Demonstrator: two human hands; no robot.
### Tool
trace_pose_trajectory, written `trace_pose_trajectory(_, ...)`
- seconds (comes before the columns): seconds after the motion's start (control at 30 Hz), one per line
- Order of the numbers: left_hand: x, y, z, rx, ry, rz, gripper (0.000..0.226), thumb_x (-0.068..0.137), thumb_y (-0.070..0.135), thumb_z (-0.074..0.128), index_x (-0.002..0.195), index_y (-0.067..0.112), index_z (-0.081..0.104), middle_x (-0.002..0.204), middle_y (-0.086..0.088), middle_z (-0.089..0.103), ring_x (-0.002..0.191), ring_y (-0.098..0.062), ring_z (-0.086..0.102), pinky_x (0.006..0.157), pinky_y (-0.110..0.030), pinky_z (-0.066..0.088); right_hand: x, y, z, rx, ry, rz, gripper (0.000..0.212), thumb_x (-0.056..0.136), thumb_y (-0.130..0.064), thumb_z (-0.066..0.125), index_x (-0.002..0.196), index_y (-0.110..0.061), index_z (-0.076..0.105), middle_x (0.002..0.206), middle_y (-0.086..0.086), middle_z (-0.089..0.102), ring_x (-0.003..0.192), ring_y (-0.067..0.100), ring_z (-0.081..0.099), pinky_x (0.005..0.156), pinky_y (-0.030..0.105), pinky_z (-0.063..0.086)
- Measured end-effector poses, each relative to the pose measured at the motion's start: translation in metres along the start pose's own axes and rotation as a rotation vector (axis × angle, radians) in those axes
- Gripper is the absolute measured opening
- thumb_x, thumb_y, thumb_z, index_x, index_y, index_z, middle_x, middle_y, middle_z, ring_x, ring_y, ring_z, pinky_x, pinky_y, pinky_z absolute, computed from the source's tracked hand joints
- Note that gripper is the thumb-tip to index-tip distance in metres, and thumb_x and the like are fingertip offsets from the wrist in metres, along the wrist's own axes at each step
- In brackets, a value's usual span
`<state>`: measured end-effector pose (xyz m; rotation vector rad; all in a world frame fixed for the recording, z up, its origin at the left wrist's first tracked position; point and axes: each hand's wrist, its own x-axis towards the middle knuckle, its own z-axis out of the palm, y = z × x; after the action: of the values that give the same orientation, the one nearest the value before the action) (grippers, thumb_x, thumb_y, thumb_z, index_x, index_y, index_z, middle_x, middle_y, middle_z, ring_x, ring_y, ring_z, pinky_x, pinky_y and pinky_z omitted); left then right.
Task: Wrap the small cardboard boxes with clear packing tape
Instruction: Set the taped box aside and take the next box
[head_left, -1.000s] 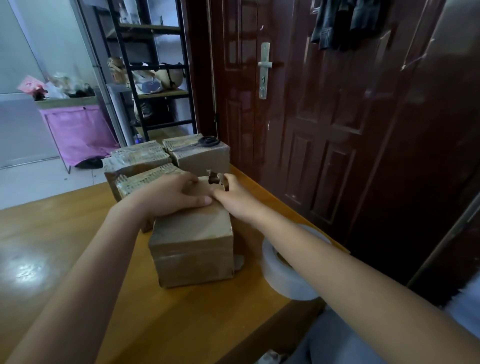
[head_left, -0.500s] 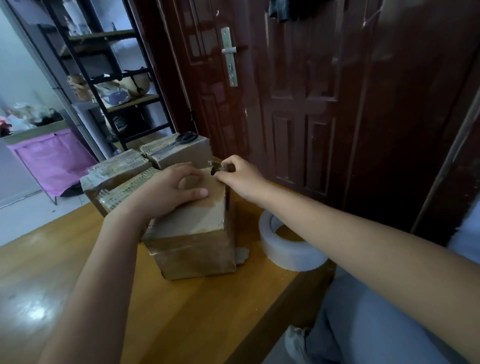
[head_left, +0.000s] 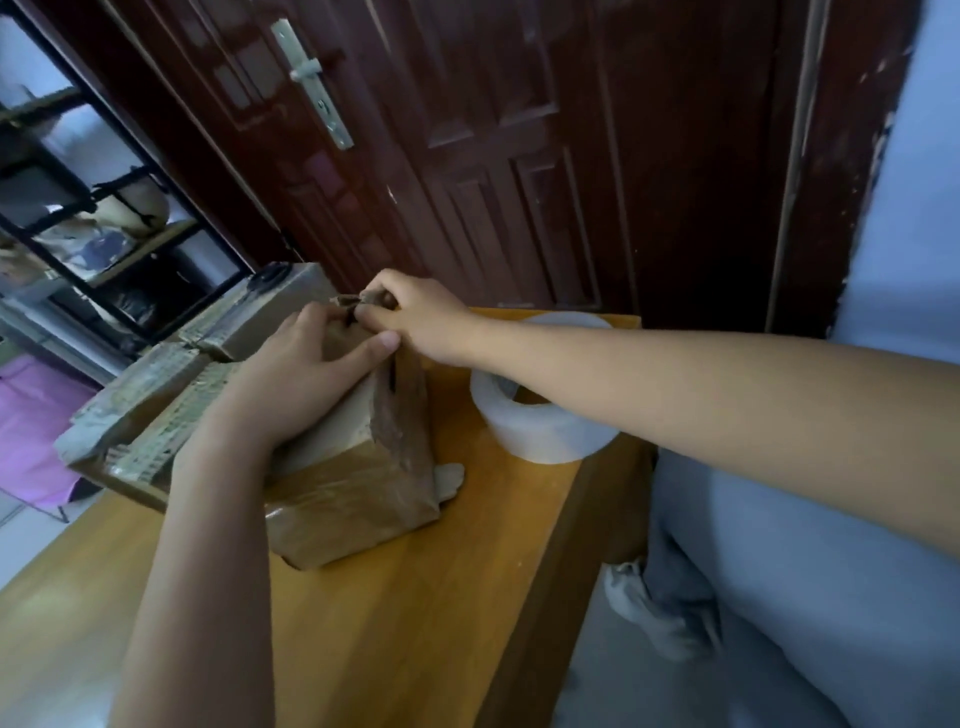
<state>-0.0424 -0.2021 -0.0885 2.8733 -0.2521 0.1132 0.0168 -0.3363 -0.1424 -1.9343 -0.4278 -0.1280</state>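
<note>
A small cardboard box (head_left: 358, 493), shiny with tape on its sides, stands on the wooden table (head_left: 395, 623). My left hand (head_left: 296, 384) lies over its top, thumb stretched toward the far right corner. My right hand (head_left: 415, 322) pinches a crumpled brown strip of tape (head_left: 353, 301) at that far top edge. A large roll of clear tape (head_left: 540, 415) lies flat to the right, partly under my right forearm.
Several other taped boxes (head_left: 156, 415) sit behind and to the left; black scissors (head_left: 265, 278) lie on the farthest one. A dark wooden door (head_left: 493, 156) stands just beyond the table. A black shelf rack (head_left: 104, 208) is at left. The table edge drops off at right.
The view has swung to the right and tilted. My right hand stays pinching the tape strip at the box's far edge, and my left hand has slid a little toward it.
</note>
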Motion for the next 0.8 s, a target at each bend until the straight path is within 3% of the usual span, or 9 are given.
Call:
trace_pose_trajectory(0.1, 0.003, -0.002, 0.002, -0.063, 0.019, 0.006, 0.095, 0.066, 0.073, 0.046, 0.142, 0.016, 0.039, 0.142, -0.009, 0.047, 0.127, -0.026, 0.045, 0.089, -0.032, 0.033, 0.001, 0.0, -0.002, -0.016, 0.051, 0.012, 0.028, 0.096, -0.033, 0.057, 0.112, -0.009, 0.059, 0.106, 0.007, 0.064, 0.095, 0.019, 0.059, 0.079, 0.034, 0.045)
trace_pose_trajectory(0.23, 0.006, -0.007, 0.006, -0.123, 0.045, 0.028, 0.081, 0.078, 0.063, 0.058, 0.141, 0.016, 0.037, 0.143, -0.008, 0.045, 0.127, -0.026, 0.045, 0.091, -0.035, 0.034, 0.0, 0.0, -0.004, -0.038, 0.086, 0.014, 0.026, 0.094, -0.035, 0.058, 0.109, -0.014, 0.062, 0.107, 0.005, 0.065, 0.097, 0.017, 0.06, 0.085, 0.036, 0.047)
trace_pose_trajectory(0.33, 0.007, -0.007, 0.007, -0.15, 0.05, 0.039, 0.084, 0.084, 0.055, 0.062, 0.151, 0.019, 0.025, 0.152, -0.006, 0.036, 0.135, -0.026, 0.038, 0.1, -0.037, 0.032, -0.004, -0.003, -0.008, -0.028, 0.099, 0.019, 0.025, 0.098, -0.039, 0.051, 0.098, -0.016, 0.062, 0.095, 0.002, 0.065, 0.088, 0.016, 0.06, 0.077, 0.035, 0.046)
trace_pose_trajectory(0.4, 0.006, -0.009, 0.006, -0.128, 0.048, 0.048, 0.082, 0.087, 0.05, 0.062, 0.153, 0.021, 0.022, 0.154, -0.005, 0.032, 0.139, -0.024, 0.033, 0.105, -0.037, 0.029, -0.003, -0.006, -0.008, 0.007, 0.11, 0.017, 0.036, 0.101, -0.038, 0.044, 0.094, -0.007, 0.063, 0.089, 0.008, 0.065, 0.086, 0.021, 0.061, 0.073, 0.037, 0.043)
trace_pose_trajectory(0.47, 0.005, -0.01, 0.007, -0.123, 0.055, 0.059, 0.078, 0.088, 0.047, 0.062, 0.152, 0.022, 0.025, 0.154, -0.004, 0.032, 0.138, -0.022, 0.033, 0.102, -0.035, 0.029, -0.002, -0.005, -0.008, 0.024, 0.107, 0.02, 0.04, 0.103, -0.031, 0.04, 0.104, 0.0, 0.065, 0.102, 0.016, 0.067, 0.096, 0.027, 0.061, 0.081, 0.039, 0.046)
trace_pose_trajectory(0.53, 0.005, -0.01, 0.006, -0.129, 0.066, 0.066, 0.072, 0.088, 0.045, 0.064, 0.148, 0.022, 0.031, 0.15, -0.002, 0.036, 0.135, -0.02, 0.035, 0.095, -0.029, 0.029, -0.001, -0.003, -0.01, 0.005, 0.082, 0.001, 0.029, 0.102, -0.024, 0.044, 0.107, -0.008, 0.067, 0.109, 0.011, 0.068, 0.102, 0.025, 0.062, 0.086, 0.038, 0.048)
trace_pose_trajectory(0.63, 0.004, -0.01, 0.005, -0.125, 0.055, 0.066, 0.065, 0.087, 0.045, 0.064, 0.141, 0.023, 0.037, 0.142, 0.0, 0.041, 0.13, -0.018, 0.038, 0.091, -0.028, 0.028, 0.001, 0.0, -0.013, -0.026, 0.038, -0.051, 0.019, 0.099, -0.024, 0.054, 0.113, -0.02, 0.067, 0.111, 0.001, 0.068, 0.106, 0.015, 0.06, 0.082, 0.026, 0.049)
trace_pose_trajectory(0.73, 0.003, -0.009, 0.005, -0.083, 0.044, 0.056, 0.06, 0.087, 0.047, 0.062, 0.137, 0.024, 0.04, 0.139, 0.001, 0.042, 0.128, -0.019, 0.039, 0.089, -0.029, 0.029, -0.002, 0.001, -0.013, -0.043, 0.028, -0.095, 0.018, 0.097, -0.022, 0.059, 0.112, -0.021, 0.068, 0.098, -0.005, 0.067, 0.096, 0.009, 0.06, 0.066, 0.007, 0.041)
trace_pose_trajectory(0.8, 0.004, -0.009, 0.005, -0.051, 0.036, 0.046, 0.059, 0.085, 0.051, 0.06, 0.135, 0.023, 0.042, 0.136, 0.001, 0.043, 0.125, -0.02, 0.041, 0.089, -0.031, 0.033, -0.002, 0.002, -0.013, -0.058, 0.036, -0.123, 0.016, 0.096, -0.021, 0.059, 0.107, -0.02, 0.07, 0.09, -0.006, 0.066, 0.09, 0.011, 0.061, 0.063, 0.009, 0.043)
